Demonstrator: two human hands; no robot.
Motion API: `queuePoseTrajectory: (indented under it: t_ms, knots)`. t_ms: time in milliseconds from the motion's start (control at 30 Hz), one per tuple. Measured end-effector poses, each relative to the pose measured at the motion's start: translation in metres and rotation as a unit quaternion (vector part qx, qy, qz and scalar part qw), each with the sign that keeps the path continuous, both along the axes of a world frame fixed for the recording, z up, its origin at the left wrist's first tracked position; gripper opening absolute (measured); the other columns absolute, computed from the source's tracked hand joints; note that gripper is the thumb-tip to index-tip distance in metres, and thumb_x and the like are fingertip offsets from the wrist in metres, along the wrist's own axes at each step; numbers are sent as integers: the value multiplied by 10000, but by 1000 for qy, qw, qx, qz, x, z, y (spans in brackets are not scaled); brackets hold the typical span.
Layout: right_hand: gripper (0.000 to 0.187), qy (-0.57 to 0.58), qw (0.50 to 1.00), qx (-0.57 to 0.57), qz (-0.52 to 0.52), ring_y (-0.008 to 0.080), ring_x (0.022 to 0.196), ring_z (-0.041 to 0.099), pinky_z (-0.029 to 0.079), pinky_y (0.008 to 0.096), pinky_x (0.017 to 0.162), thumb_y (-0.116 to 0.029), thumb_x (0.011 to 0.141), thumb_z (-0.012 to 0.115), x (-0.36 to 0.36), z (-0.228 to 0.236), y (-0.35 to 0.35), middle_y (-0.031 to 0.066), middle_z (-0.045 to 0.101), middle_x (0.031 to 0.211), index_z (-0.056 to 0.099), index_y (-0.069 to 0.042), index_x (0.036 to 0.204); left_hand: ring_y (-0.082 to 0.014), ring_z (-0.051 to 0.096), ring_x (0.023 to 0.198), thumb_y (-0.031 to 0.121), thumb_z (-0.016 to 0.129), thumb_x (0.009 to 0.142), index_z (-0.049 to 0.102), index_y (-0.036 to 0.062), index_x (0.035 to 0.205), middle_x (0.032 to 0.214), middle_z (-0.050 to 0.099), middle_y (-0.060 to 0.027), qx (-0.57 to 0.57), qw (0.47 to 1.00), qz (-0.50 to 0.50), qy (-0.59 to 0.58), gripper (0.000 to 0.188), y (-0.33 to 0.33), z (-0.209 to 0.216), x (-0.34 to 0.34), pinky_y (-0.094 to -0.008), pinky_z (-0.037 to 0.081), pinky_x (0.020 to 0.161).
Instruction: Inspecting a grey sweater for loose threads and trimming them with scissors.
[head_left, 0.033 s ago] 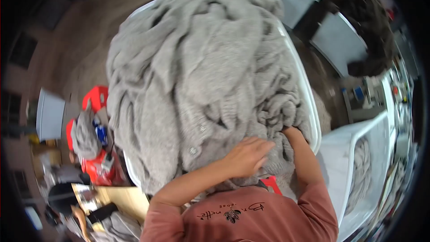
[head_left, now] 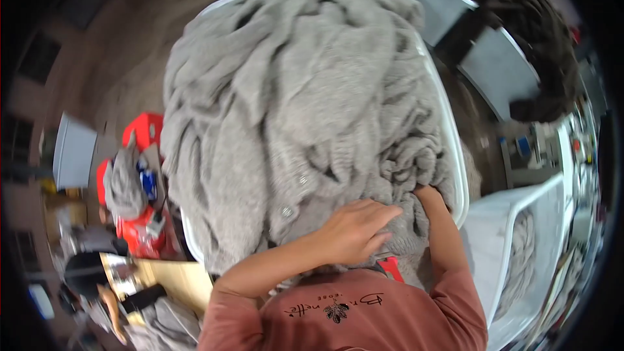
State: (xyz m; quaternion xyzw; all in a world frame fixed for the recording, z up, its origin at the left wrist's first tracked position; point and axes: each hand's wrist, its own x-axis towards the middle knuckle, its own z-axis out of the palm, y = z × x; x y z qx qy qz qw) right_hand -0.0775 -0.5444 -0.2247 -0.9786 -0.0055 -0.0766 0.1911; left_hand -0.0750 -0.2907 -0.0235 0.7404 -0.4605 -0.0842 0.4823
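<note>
Right now you are hugging a big heap of soft grey knitted clothes [head_left: 292, 110] close to your chest. The heap fills a white plastic tub [head_left: 455, 156] and rises high over its rim, so it needs holding or it may slide off.

Your left hand [head_left: 354, 231] lies flat on the near side of the heap, fingers spread and pressing down on the wool, not curled round anything. That press keeps the top pieces in place. Your right hand [head_left: 426, 192] reaches up at the near right edge, by the tub's rim. Its fingers are buried in the knit folds, so you cannot tell if they grip the cloth or the rim.

To the right sits another white bin with grey knitwear inside [head_left: 520, 253]. Far left and lower down are red plastic stools [head_left: 144, 133] with more grey cloth on them.
</note>
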Motion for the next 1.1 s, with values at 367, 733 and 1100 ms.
queuePoseTrajectory:
  t_ms: [367,733,1100]
  knots:
    - [429,171,953,-86,233,356,707,575,441,423,630,-201,708,673,-53,195,157,170,609,764,518,-15,1062,-204,571,593,81,562,834,620,-27,869,740,584,-113,-276,827,-317,373,127,197,131,-69,-288,442,511]
    - [501,140,794,-27,591,333,844,566,455,398,705,-160,685,682,-148,194,370,163,599,921,505,-10,1129,-222,543,518,176,556,848,636,32,968,746,588,-157,-498,867,-16,-21,204,312,140,-278,-290,397,438]
    - [740,22,583,85,808,348,1165,394,354,426,921,-69,612,718,-310,88,616,178,403,1277,385,-40,1272,-219,582,639,190,679,714,601,5,872,789,606,-141,-261,732,628,34,256,401,58,-540,-295,453,577]
